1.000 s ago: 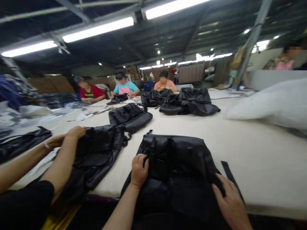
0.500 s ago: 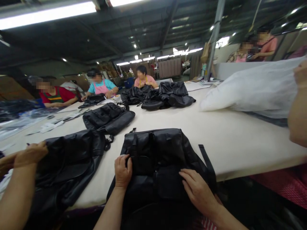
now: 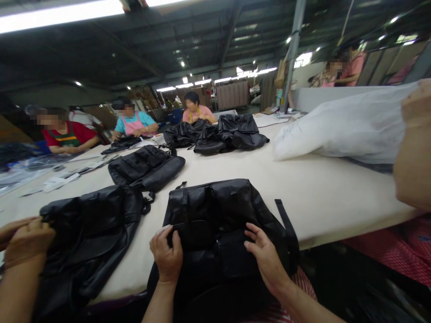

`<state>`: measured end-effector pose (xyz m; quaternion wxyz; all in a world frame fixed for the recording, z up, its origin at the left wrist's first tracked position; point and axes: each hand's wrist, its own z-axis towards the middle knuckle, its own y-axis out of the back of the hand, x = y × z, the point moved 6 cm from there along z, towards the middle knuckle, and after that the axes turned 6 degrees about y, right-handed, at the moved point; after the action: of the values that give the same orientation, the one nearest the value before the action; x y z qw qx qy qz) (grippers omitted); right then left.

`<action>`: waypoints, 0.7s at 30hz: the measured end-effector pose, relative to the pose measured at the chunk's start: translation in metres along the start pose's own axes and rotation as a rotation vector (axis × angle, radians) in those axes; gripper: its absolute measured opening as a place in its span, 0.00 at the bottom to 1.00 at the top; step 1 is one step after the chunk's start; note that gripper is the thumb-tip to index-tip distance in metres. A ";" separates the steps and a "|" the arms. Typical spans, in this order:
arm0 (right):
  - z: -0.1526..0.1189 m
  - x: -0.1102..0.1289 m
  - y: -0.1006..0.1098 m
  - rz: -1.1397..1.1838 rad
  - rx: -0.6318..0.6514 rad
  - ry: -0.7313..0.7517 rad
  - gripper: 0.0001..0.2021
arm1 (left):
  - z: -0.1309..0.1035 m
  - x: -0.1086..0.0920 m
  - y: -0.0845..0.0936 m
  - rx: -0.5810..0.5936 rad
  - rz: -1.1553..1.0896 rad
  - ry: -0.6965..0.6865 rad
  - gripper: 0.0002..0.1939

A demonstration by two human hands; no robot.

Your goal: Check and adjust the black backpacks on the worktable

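Note:
A black leather-like backpack (image 3: 232,208) with front pockets and straps lies in front of me, its lower part over the table's near edge. My left hand (image 3: 166,255) is at the backpack's left side, fingers curled against the edge beside the upper pocket, thumb apart; a whitish covering shows on one fingertip. My right hand (image 3: 266,258) hovers at the right front pocket (image 3: 232,255) with its fingers spread and nothing held. A loose strap (image 3: 284,217) sticks out at the right.
A neighbour's hands (image 3: 30,240) work at another black backpack (image 3: 101,220) on my left. More black bags (image 3: 146,166) lie farther along the pale table (image 3: 215,168). At right, another person's arm (image 3: 412,152) holds a white translucent bag (image 3: 340,123). Several people sit across the table.
My right hand has lifted and opened from the pocket, its fingers now spread. My left hand has drawn slightly back toward me. The view has turned a little to the right.

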<state>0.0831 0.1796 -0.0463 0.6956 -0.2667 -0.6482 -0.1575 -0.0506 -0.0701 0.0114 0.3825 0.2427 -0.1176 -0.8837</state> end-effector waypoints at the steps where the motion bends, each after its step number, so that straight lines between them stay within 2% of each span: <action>1: -0.001 -0.002 -0.001 0.124 -0.026 -0.025 0.25 | -0.002 -0.010 0.006 -0.021 -0.024 -0.006 0.10; 3: -0.001 -0.007 -0.001 0.324 -0.057 -0.089 0.24 | -0.006 -0.033 0.013 -0.010 -0.100 -0.051 0.12; 5: 0.000 -0.009 0.000 0.456 -0.058 -0.149 0.20 | -0.008 -0.057 0.012 0.075 -0.185 -0.108 0.14; 7: 0.001 -0.007 -0.002 0.531 -0.010 -0.192 0.18 | -0.010 -0.079 0.003 0.209 -0.238 -0.134 0.16; 11: -0.002 0.002 -0.015 0.560 0.162 -0.239 0.19 | -0.022 -0.108 -0.030 0.501 -0.195 -0.124 0.27; 13: -0.004 0.007 -0.017 0.455 0.226 -0.198 0.18 | -0.030 -0.116 -0.044 0.544 -0.147 -0.133 0.29; 17: -0.015 0.007 0.001 -0.057 0.329 -0.021 0.15 | -0.037 -0.116 -0.053 0.408 -0.199 -0.170 0.20; 19: -0.027 0.004 0.016 -0.336 0.353 0.138 0.13 | -0.038 -0.111 -0.053 0.356 -0.256 -0.165 0.19; 21: -0.044 0.000 0.026 -0.584 0.374 0.366 0.14 | -0.039 -0.107 -0.051 0.309 -0.284 -0.158 0.19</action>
<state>0.1338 0.1756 -0.0513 0.7621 0.0926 -0.5797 -0.2729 0.0013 0.0417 -0.0059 0.2021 0.2427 -0.2460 -0.9164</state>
